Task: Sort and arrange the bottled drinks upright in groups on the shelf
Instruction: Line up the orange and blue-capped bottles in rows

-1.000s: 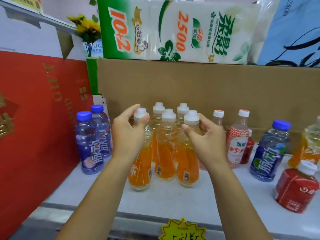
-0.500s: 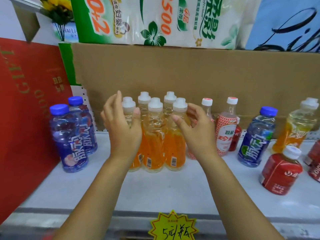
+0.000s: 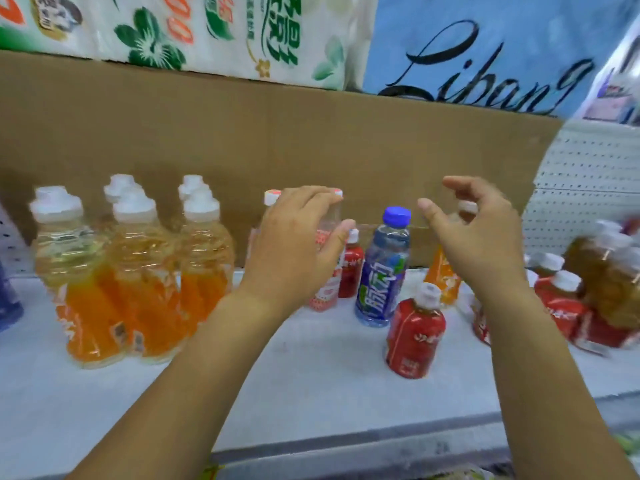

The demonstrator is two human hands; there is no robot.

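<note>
White shelf (image 3: 311,382) backed by brown cardboard (image 3: 242,133), tissue packs (image 3: 207,29) above. Toward the left edge, orange-juice bottles (image 3: 145,271) upright, tightly clustered. Mid-shelf, upright: pink-labelled bottle (image 3: 327,292), blue-capped bottle (image 3: 382,271), small red bottle (image 3: 414,334). Left hand (image 3: 294,247) curved round the pink-labelled bottle, grip unclear through blur. Right hand (image 3: 478,237) loosely spread, holding nothing.

Brown cardboard sheet (image 3: 311,140) stands upright behind the fingers (image 3: 304,197) of left hand (image 3: 294,251) and right hand (image 3: 481,244). White-and-green tissue pack (image 3: 207,32) sits above, up-left of the left fingers. Blue pack with black script (image 3: 485,53) is above the right fingers. White pegboard panel (image 3: 581,188) is just right of them.
</note>
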